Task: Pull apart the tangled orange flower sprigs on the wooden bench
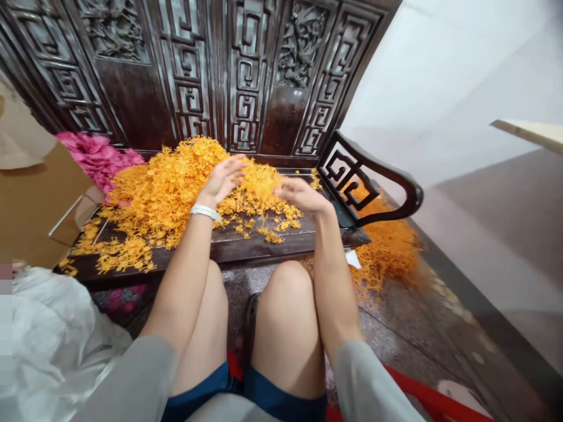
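My left hand (225, 177), with a pale band on its wrist, is held above the big heap of orange plastic flower pieces (169, 187); its fingers are spread. Facing it from the right, my right hand (301, 193) reaches its stretched fingers toward the left, somewhat blurred. Between the two hands is a blurred orange clump (264, 181), right by the right fingertips; whether they touch it is unclear. The pieces lie in a branching, petal-like tangle on a dark wooden bench (246, 249). Loose bits are scattered along the bench's front edge.
Pink artificial flowers (99, 161) rest at the bench's left end, beside a cardboard box (39, 205). A curved armrest (396, 193) bounds the right end. More orange pieces (387, 252) pile on the floor behind it. A white sack (57, 334) stands lower left.
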`<state>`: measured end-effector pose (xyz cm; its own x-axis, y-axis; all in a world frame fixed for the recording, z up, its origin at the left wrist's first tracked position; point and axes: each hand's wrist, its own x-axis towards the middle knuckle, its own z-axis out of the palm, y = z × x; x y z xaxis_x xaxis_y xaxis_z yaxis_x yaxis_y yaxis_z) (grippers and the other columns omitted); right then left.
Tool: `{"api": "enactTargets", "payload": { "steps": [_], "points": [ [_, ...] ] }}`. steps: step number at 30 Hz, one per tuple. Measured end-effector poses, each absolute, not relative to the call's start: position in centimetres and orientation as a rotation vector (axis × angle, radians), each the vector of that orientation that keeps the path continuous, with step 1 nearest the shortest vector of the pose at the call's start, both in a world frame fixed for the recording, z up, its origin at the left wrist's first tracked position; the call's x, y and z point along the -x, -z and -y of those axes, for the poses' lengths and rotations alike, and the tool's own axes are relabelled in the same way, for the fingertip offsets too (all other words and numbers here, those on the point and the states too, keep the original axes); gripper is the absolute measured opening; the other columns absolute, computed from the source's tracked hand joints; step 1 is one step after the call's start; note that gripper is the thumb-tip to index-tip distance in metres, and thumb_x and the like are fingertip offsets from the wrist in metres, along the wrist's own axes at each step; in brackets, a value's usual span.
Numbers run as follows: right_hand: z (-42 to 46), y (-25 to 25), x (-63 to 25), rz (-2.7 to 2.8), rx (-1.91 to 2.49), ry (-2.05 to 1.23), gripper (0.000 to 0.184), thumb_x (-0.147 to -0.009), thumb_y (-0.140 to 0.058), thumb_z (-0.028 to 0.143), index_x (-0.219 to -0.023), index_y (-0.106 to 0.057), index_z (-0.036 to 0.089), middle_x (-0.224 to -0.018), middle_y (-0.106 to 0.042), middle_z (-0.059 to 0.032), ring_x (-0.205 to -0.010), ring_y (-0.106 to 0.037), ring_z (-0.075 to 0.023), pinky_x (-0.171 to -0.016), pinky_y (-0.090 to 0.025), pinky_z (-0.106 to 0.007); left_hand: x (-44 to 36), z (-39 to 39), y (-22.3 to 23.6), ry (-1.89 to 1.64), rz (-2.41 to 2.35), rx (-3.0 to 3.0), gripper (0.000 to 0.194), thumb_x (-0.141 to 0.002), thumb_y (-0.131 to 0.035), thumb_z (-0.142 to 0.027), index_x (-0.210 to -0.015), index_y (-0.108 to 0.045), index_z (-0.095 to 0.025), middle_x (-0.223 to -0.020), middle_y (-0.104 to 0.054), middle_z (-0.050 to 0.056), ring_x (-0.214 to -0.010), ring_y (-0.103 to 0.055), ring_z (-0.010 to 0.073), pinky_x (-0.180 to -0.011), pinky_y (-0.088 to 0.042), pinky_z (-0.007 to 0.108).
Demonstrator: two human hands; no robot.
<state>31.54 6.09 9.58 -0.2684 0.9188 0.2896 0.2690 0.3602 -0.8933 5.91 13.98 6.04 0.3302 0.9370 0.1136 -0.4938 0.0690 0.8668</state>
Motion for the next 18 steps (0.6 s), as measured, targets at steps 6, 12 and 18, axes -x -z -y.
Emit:
{"api": "enactTargets", "payload": {
  "steps": [6, 12, 18],
  "points": [
    [-5.4, -8.9, -31.3, 1.267, 0.871, -1.223, 0.032, -0.111, -0.059, 0.038, -0.115, -0.081, 0.014, -0.094, -0.083, -0.0079, -0.062, -0.049, -0.0132, -0.039, -0.039, -0.022, -4.7, -15.6, -5.4, -1.455, -0.606, -0.635, 0.037, -0.097, -0.074, -0.062, -0.103, -0.071, -0.026, -0.069, -0.056, -0.002, -0.051, -0.042, 0.0097, -0.049, -0.038, 0.023],
    [-4.8, -8.3, -31.3, 0.687, 0.741, -1.404, 0.03, -0.099, -0.075, 0.036, -0.124, -0.071, 0.021, -0.083, -0.07, 0.001, -0.054, -0.04, -0.0103, -0.044, -0.034, -0.021, -6.1, -14.4, -5.5, -1.37, -1.23, -1.172, 0.02, -0.095, -0.072, -0.041, -0.094, -0.064, -0.023, -0.079, -0.059, 0.002, -0.066, -0.053, 0.0171, -0.061, -0.044, 0.027],
    [-6.5, -5.4, -28.0, 1.242, 1.249, -1.323, 0.036, -0.09, -0.083, 0.042, -0.115, -0.068, 0.021, -0.086, -0.069, 0.002, -0.058, -0.042, -0.0072, -0.051, -0.031, -0.02, -7.9, -11.9, -3.1, -0.657, -2.136, -1.908, 0.055, -0.087, -0.08, -0.027, -0.137, -0.068, -0.011, -0.147, -0.065, 0.034, -0.142, -0.06, 0.0504, -0.113, -0.051, 0.062]
  ]
}}
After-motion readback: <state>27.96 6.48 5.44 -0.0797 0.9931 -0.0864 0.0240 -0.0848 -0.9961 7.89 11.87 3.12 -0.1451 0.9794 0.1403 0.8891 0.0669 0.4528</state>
